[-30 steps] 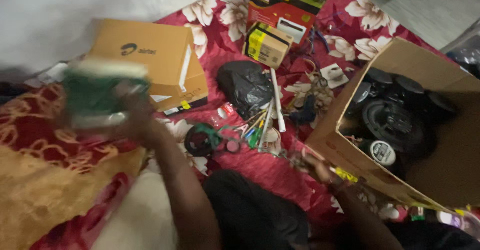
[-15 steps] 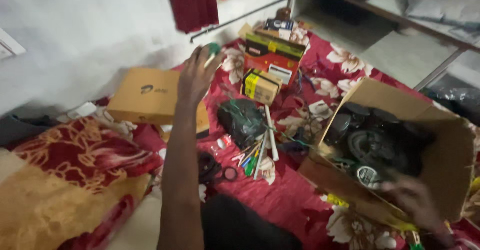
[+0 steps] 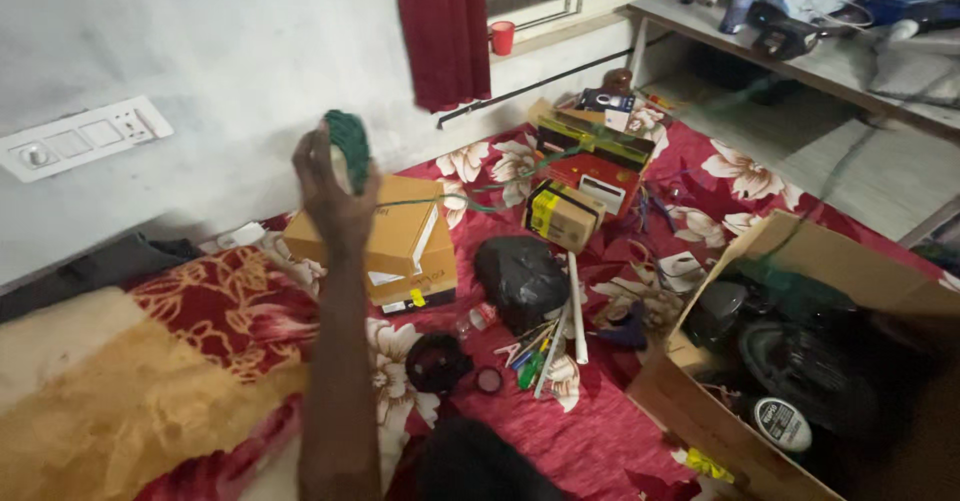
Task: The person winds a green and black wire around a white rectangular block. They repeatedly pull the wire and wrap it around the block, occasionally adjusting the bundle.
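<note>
Far left: a white switch panel (image 3: 82, 139) on the wall, and below it a red and gold floral blanket (image 3: 170, 371) bunched on the floor. Next, my left hand (image 3: 335, 186), raised, fingers curled shut around a green spool of cord (image 3: 349, 148); a thin green strand (image 3: 470, 199) runs from it to the right, over the clutter. Behind my forearm, a closed tan carton (image 3: 405, 246) lies on the red flowered sheet (image 3: 600, 431). Centre: a black plastic bag (image 3: 520, 276), a white tube (image 3: 577, 311) beside it, loose coloured pens (image 3: 530, 356), a round black object (image 3: 437, 363), a yellow-and-black box (image 3: 563, 216) and a red box (image 3: 595, 176). Right: an open cardboard box (image 3: 810, 251) holding dark round parts. My right hand is out of sight, so I cannot tell its state.
</note>
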